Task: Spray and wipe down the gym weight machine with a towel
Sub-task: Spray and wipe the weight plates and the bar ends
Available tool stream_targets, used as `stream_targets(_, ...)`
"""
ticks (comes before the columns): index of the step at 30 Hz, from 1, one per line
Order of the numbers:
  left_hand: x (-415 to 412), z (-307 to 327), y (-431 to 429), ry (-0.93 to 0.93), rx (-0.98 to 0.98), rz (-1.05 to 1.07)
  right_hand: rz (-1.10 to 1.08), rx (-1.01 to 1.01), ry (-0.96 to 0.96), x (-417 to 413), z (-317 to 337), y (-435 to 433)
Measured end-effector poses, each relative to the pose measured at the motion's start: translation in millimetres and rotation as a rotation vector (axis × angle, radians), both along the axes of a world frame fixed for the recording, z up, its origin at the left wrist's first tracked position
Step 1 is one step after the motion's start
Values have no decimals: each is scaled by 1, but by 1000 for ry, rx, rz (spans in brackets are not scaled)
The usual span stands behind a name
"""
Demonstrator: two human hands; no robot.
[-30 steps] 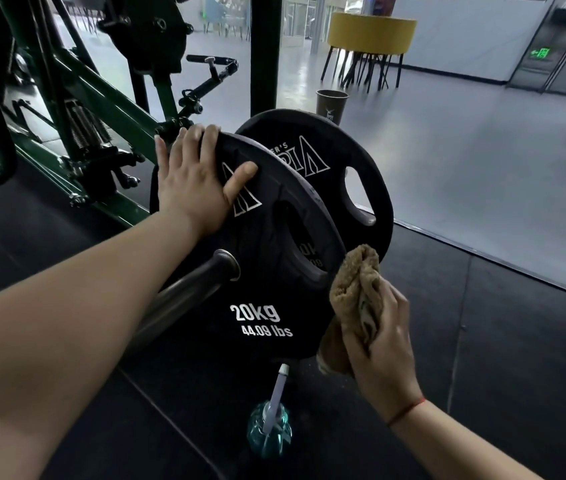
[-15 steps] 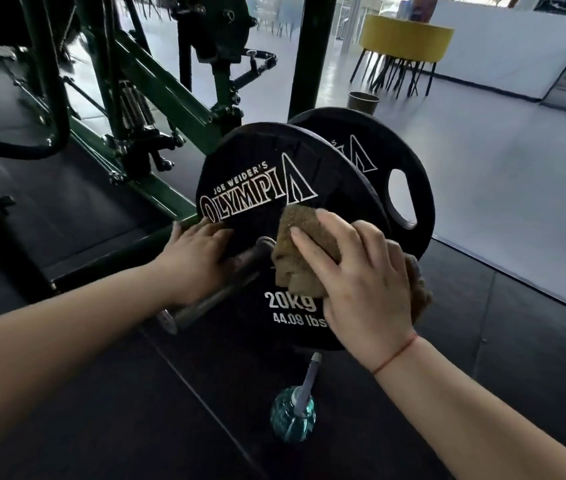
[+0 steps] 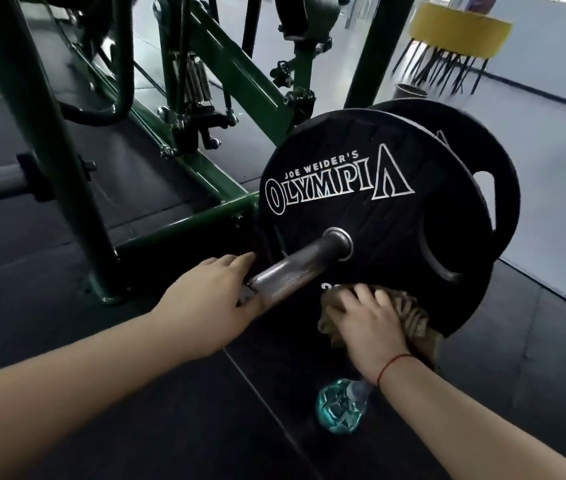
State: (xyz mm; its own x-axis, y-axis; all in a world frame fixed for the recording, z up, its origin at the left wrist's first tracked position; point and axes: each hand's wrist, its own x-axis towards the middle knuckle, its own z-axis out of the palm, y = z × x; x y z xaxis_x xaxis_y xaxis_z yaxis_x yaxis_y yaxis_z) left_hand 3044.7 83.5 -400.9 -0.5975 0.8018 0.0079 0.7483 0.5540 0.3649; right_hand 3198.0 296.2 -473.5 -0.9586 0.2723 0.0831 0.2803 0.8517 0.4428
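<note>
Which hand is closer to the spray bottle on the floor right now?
Right. The right hand holds the towel against the weight plate just above the spray bottle; the left hand is farther off, up-left by the steel bar.

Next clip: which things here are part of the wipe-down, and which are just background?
In use: towel, held by the right hand against the front weight plate; left hand by the bar sleeve; spray bottle on the floor; green machine frame.

Just background: yellow table; dark cup.
</note>
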Motion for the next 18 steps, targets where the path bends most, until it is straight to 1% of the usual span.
stream_targets(2,2,-11,-11,-35,58,-9,68,12,201,0,15,1)
stream_targets(3,4,-16,-16,-66,84,-15,93,20,267,-1,25,4)
stream_targets(5,5,-21,-18,-101,127,-14,111,37,306,-1,36,14)
stream_targets(8,2,-18,-14,-66,150,7,128,122,195,-1,21,21)
stream_targets(11,4,-15,-11,-65,147,21,83,111,40,-4,14,20)
stream_targets(14,17,-15,-14,-74,127,39,121,112,-49,-3,20,21)
stream_targets(16,28,-18,-14,-21,146,37,173,124,-138,1,22,22)
stream_targets(18,37,-22,-12,100,205,-48,165,119,-214,4,24,21)
